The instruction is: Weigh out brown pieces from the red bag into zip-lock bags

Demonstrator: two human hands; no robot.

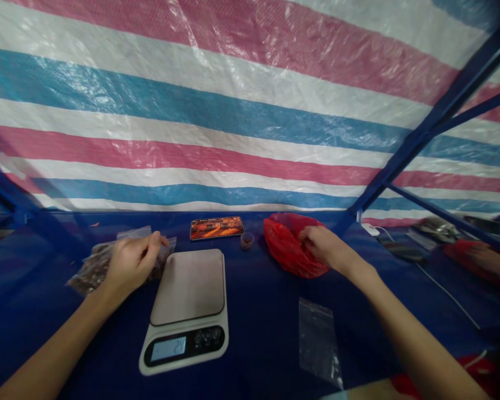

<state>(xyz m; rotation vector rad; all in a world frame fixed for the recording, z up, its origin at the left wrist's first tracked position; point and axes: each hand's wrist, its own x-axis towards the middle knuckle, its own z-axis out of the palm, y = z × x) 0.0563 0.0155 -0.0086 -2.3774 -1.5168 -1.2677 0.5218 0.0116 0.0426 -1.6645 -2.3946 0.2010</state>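
Blue covers the tabletop [262, 328] in the head view, and across it a digital scale [189, 294] stands left of the middle, its pale weighing plate bare and its lit display [168, 348] seeming to read 24. To the left of the scale, the left hand [131, 258] is over clear plastic bags [98, 266] filled with small dark brown pieces; its fingers are curled inward with the thumb lying near the forefinger, and I cannot tell whether they pinch anything. On the right, the right hand [320, 244] reaches into the mouth of a crumpled red plastic bag [281, 244]. Its fingertips are hidden by the red folds, so whether they are spread, pressed together or pinching something cannot be told.

Between the red plastic bag and the scale, toward the far side, sits a small clear cup [246, 240] with a little brown matter inside. Just beyond the scale lies a phone [216, 228], its screen showing an orange picture. Nearer, on the right, a flat clear zip bag [319, 339] lies on the tabletop. Red, white and blue striped sheeting [233, 122] hangs behind, crossed at right by blue metal bars [420, 136]. At the far right, a co-worker's hand [494, 261] shows blurred.
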